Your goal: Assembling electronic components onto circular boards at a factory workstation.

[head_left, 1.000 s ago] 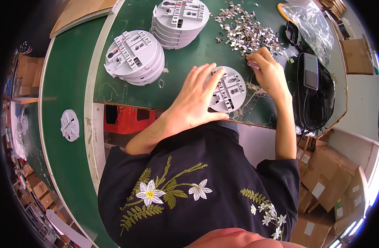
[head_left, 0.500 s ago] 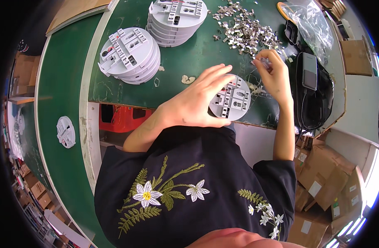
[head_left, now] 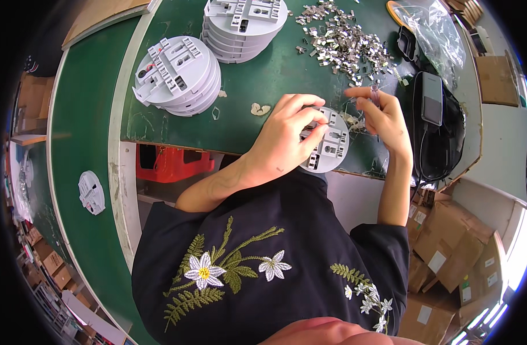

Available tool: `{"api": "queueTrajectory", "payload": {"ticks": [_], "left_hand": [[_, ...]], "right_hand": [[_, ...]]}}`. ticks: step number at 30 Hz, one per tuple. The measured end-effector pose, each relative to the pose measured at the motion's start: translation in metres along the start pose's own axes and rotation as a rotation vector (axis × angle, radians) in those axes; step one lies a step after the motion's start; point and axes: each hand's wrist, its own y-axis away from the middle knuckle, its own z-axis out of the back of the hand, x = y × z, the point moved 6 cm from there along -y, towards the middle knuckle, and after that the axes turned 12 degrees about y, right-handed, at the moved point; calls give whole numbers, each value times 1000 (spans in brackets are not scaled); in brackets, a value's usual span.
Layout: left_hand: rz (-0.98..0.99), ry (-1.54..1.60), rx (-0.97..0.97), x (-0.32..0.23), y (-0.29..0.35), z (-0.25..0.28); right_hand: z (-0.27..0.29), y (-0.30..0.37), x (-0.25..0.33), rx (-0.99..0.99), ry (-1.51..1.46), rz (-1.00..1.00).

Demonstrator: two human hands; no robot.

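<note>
A round grey plastic base (head_left: 335, 150) with slots and small fittings lies at the front edge of the green table. My left hand (head_left: 283, 135) reaches over its left side, thumb and fingertips pinched together above the fittings. Whatever they pinch is too small to make out. To the right of the base is my right hand (head_left: 385, 118), its index finger pointing left and the other fingers curled. A small tool with a clear, purplish handle (head_left: 375, 95) is held between those fingers; its tip cannot be seen clearly.
Two stacks of similar grey bases, a nearer stack (head_left: 180, 77) and a farther stack (head_left: 246, 31), stand at the left. Small metal clips (head_left: 347, 43) are heaped at the back. A power bank (head_left: 431, 99) with a cable rests on a black bag at the right.
My left fingers have gone from spread around the base to a pinch over it. My right hand has dropped slightly nearer, its index finger now stretched leftward.
</note>
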Motion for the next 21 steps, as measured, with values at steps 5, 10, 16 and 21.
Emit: {"api": "queueTrajectory", "payload": {"ticks": [5,10,16,21], "left_hand": [[-63,-56,-63,-10,-6,1],[-243,-51,-99,-29,-12,5],[-335,47,-60,-33,-18,12],[77,532,-30,-14,-15,11]], "right_hand": [[-16,12,6,47,-77,17],[-27,31,30,77,-319,57],[-30,29,40,88,-415,85],[-35,31,40,60,-287,123]]}}
